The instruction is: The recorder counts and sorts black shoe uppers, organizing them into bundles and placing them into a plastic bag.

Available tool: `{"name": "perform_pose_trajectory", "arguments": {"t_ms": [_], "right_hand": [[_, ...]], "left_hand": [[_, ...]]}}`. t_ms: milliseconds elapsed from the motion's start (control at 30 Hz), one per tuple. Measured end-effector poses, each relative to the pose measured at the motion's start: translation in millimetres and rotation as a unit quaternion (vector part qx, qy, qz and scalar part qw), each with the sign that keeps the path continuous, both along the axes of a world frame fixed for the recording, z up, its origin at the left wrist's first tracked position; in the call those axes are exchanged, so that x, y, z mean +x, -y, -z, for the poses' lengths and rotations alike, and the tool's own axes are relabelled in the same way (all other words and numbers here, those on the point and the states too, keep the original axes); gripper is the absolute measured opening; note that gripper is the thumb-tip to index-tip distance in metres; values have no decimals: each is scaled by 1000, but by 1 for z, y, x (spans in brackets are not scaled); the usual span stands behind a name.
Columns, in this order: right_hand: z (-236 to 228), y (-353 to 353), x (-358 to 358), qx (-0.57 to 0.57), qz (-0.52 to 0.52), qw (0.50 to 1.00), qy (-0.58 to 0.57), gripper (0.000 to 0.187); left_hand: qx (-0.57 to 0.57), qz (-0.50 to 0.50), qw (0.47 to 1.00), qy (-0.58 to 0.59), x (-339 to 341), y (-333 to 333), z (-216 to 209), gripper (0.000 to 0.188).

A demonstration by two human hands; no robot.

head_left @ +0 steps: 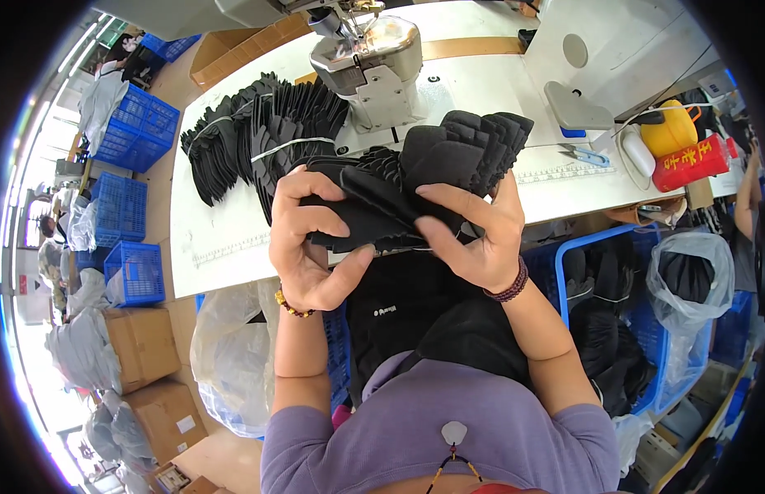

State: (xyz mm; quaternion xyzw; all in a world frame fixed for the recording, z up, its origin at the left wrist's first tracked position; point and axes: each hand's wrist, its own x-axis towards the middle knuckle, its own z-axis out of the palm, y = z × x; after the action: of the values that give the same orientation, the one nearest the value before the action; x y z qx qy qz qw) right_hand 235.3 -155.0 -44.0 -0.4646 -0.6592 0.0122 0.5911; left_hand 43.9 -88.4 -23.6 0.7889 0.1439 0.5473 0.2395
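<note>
A thick stack of black fabric pieces (448, 156) with rounded ends is fanned out between my two hands, just in front of the sewing machine (370, 66). My left hand (310, 239) grips the stack's left part, fingers curled over the top and thumb below. On the other side, my right hand (485, 230) pinches the pieces, its thumb and forefinger at their near edges. Behind my left hand lie a bundle of black pieces (292, 123) tied with a pale band and another tied bundle (218, 144) farther left.
Blue-handled thread snips (588, 156) lie by a ruler marking on the white table (226, 235). A red container (691, 165) and a yellow one (671, 128) stand at right. Below are a blue basket (559, 272) with black pieces and a clear plastic bag (238, 362). Cartons (144, 350) stand at left.
</note>
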Motion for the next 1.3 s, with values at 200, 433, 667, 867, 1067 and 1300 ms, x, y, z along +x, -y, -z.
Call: {"name": "perform_pose_trajectory", "arguments": {"t_ms": [200, 433, 667, 867, 1067, 1300], "right_hand": [[1, 1, -2, -21, 7, 998, -54, 22], [-4, 0, -1, -34, 17, 998, -41, 25], [-3, 1, -4, -63, 6, 994, -87, 29], [-1, -1, -8, -105, -3, 991, -89, 38], [-4, -11, 9, -49, 32, 988, 142, 26], [7, -16, 13, -38, -29, 998, 29, 23]], "left_hand": [[-25, 5, 1000, -8, 3, 0, -4, 30], [-12, 18, 999, -33, 1, -2, -10, 30], [-31, 16, 999, -33, -1, -2, -8, 30], [-40, 15, 999, -25, 1, -4, -8, 29], [-53, 23, 998, -23, 4, -5, -7, 31], [-56, 24, 998, 2, 12, -9, -10, 41]]}}
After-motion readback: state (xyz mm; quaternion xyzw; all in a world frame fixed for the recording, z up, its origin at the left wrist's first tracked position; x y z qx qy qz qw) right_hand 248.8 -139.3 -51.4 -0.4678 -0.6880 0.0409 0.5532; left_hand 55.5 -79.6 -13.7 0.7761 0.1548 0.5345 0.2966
